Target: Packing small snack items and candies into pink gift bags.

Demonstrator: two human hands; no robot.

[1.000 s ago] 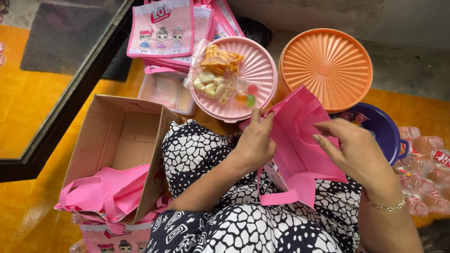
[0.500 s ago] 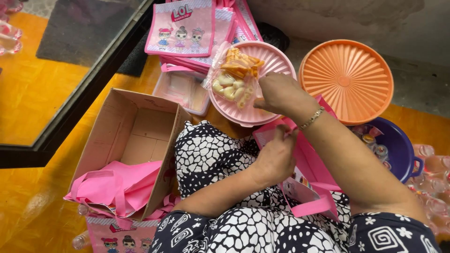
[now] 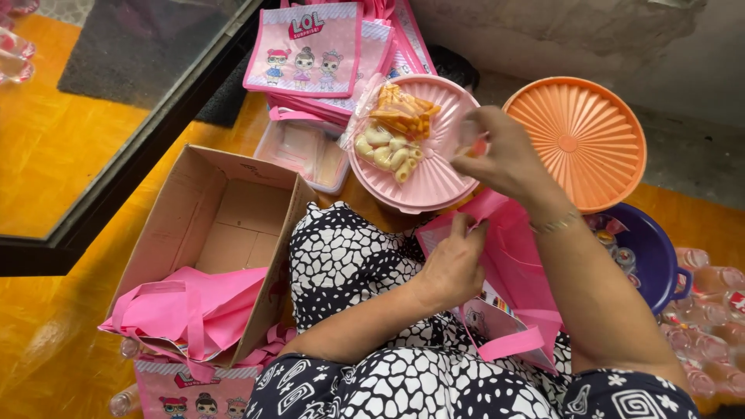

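Left hand [image 3: 454, 268] pinches the mouth of the pink tote bag [image 3: 508, 287] open on the lap, right hand [image 3: 500, 155] closes on a small clear packet [image 3: 471, 140] over the pink plate [image 3: 434, 182]; advisable: hold mouth wide, lower packet straight in.

Black-and-white patterned dress [image 3: 365, 264], thin bracelet [image 3: 555, 225] at right wrist
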